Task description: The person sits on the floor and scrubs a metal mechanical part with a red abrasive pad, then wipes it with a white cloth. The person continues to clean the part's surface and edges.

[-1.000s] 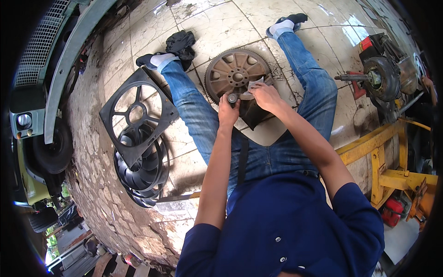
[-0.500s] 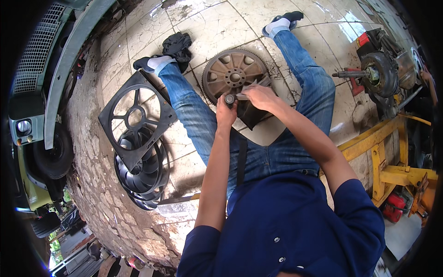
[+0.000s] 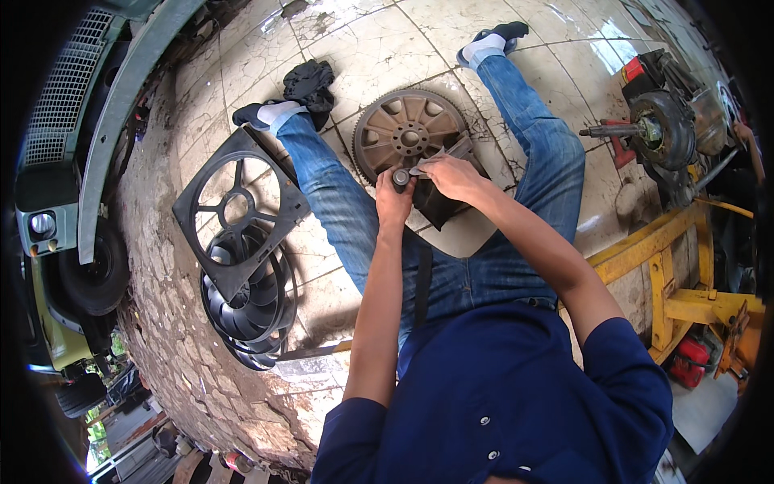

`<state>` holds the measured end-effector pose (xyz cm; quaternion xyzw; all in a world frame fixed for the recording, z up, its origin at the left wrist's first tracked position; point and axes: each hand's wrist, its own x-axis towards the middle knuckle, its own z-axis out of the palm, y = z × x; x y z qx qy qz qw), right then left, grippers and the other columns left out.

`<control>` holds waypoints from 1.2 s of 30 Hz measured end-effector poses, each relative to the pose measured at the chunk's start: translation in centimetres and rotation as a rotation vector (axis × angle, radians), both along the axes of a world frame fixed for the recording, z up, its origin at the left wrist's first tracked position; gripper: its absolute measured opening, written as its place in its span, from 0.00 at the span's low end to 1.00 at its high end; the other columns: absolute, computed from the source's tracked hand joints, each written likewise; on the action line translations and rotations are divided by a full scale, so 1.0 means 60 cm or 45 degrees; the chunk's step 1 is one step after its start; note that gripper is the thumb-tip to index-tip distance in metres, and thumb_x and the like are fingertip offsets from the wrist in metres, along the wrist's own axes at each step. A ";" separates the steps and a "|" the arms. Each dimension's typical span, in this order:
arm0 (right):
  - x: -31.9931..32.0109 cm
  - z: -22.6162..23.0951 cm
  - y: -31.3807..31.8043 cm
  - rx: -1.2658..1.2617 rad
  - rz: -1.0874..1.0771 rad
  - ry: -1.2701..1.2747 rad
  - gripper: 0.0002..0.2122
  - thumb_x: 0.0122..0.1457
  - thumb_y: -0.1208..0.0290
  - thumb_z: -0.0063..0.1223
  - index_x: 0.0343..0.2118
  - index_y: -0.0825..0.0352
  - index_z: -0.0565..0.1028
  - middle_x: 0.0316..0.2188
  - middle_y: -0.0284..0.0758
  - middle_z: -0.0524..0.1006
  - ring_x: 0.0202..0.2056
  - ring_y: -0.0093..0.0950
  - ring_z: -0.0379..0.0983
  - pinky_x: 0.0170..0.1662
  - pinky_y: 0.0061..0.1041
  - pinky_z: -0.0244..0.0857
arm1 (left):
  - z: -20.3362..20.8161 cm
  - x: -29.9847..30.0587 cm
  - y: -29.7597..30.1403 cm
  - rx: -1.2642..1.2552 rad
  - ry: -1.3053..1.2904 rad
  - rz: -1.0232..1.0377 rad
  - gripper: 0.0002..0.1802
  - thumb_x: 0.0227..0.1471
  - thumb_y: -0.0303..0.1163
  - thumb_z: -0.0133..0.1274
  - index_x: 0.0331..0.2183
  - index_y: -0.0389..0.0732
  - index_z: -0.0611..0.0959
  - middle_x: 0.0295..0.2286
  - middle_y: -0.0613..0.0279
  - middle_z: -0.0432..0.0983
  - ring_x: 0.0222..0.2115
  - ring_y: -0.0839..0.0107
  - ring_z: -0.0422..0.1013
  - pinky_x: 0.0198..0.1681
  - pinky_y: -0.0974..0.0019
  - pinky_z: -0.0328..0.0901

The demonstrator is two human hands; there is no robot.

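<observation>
Between my spread legs a rusty brown flywheel (image 3: 389, 115) with a toothed rim lies on the tiles. Over its near edge, my left hand (image 3: 391, 203) is wrapped round a dark cylindrical metal part (image 3: 401, 177), its round end facing up. My right hand (image 3: 453, 177) is closed, pinching a thin grey piece (image 3: 418, 168) against or right beside that part. Whether the piece is cloth or abrasive paper cannot be made out. Under my right hand lies a dark flat sheet (image 3: 440, 211), partly hidden by the hand and flywheel.
A black fan shroud (image 3: 187, 200) leans over black fan blades (image 3: 242, 313) left of my leg. A black cloth (image 3: 310, 83) lies by my left foot. To the right are a greasy mechanical assembly (image 3: 663, 129), a yellow metal frame (image 3: 661, 302) and a red object (image 3: 689, 363). A vehicle (image 3: 60, 169) stands far left.
My right hand has shifted slightly left, toward the metal part, with the grey piece. My left hand still grips the part in nearly the same place.
</observation>
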<state>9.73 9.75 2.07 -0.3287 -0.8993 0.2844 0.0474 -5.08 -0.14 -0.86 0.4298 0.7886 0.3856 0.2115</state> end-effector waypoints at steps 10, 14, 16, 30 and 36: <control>0.017 -0.034 0.017 0.305 -0.068 0.010 0.17 0.51 0.79 0.48 0.45 0.64 0.77 0.48 0.31 0.75 0.56 0.35 0.65 0.50 0.36 0.69 | 0.018 0.007 -0.002 0.222 -0.049 -0.037 0.27 0.45 0.33 0.65 0.46 0.34 0.74 0.41 0.51 0.73 0.44 0.58 0.71 0.49 0.61 0.64; 0.018 -0.042 0.020 0.328 -0.103 -0.003 0.17 0.51 0.79 0.47 0.46 0.65 0.77 0.49 0.32 0.75 0.56 0.35 0.65 0.50 0.34 0.69 | 0.027 0.009 -0.003 0.297 0.020 -0.112 0.25 0.46 0.32 0.64 0.46 0.35 0.75 0.41 0.52 0.74 0.43 0.59 0.71 0.48 0.61 0.65; 0.014 -0.035 0.016 0.326 -0.102 -0.016 0.17 0.51 0.79 0.47 0.45 0.65 0.77 0.49 0.32 0.75 0.56 0.34 0.65 0.50 0.33 0.69 | 0.030 0.006 -0.008 0.271 0.047 -0.087 0.24 0.46 0.32 0.64 0.45 0.36 0.77 0.40 0.52 0.75 0.43 0.57 0.72 0.48 0.60 0.65; 0.001 -0.026 -0.004 0.096 -0.101 0.098 0.12 0.57 0.74 0.45 0.44 0.64 0.76 0.47 0.33 0.76 0.55 0.34 0.66 0.50 0.36 0.69 | 0.067 0.015 -0.010 0.043 0.194 0.000 0.24 0.46 0.38 0.64 0.45 0.42 0.79 0.40 0.50 0.78 0.42 0.53 0.74 0.46 0.57 0.68; 0.004 -0.018 -0.002 0.205 -0.053 0.085 0.13 0.56 0.76 0.46 0.43 0.64 0.76 0.47 0.35 0.76 0.54 0.35 0.67 0.49 0.36 0.69 | 0.064 0.021 -0.005 0.047 -0.103 0.042 0.23 0.47 0.36 0.64 0.44 0.39 0.77 0.40 0.52 0.78 0.43 0.56 0.75 0.45 0.61 0.68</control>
